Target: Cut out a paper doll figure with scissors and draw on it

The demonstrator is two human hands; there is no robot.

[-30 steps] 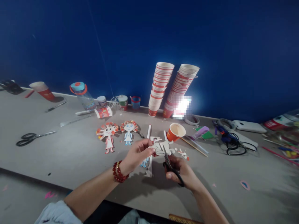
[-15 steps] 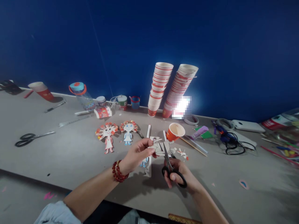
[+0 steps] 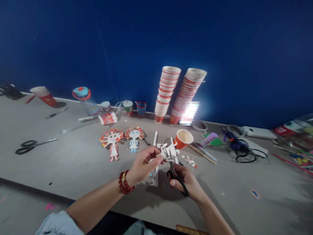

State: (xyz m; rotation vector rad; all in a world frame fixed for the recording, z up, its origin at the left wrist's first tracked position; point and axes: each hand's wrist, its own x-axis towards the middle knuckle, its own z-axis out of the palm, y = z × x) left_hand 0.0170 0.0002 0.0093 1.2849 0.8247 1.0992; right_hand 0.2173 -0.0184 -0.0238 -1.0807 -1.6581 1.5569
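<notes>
Between thumb and fingers, my left hand [image 3: 144,164] pinches a white paper cutout [image 3: 172,150] with narrow limbs, held above the table. Black-handled scissors [image 3: 174,174] sit in my right hand [image 3: 187,182], their blades pointing up at the cutout's edge. Whether the blades are biting paper I cannot tell. Under my hands lies a white paper strip [image 3: 154,181], partly covered. To the left lie two finished-looking paper dolls, one with a red-trimmed dress [image 3: 113,151] and one in blue [image 3: 133,143]. Just behind the cutout stands an orange paper cup [image 3: 182,139].
Two tall paper cup stacks [image 3: 167,94] lean near the blue wall. Another pair of scissors [image 3: 30,146] lies left, near a clear bottle [image 3: 85,101]. Paper scraps [image 3: 190,161], a purple glue stick [image 3: 208,139] and a black cable [image 3: 242,151] lie right.
The cutout has turned in my left hand, showing a brighter white side with its limbs pointing differently. My right hand and the scissors have shifted slightly left, and the blades look closer together.
</notes>
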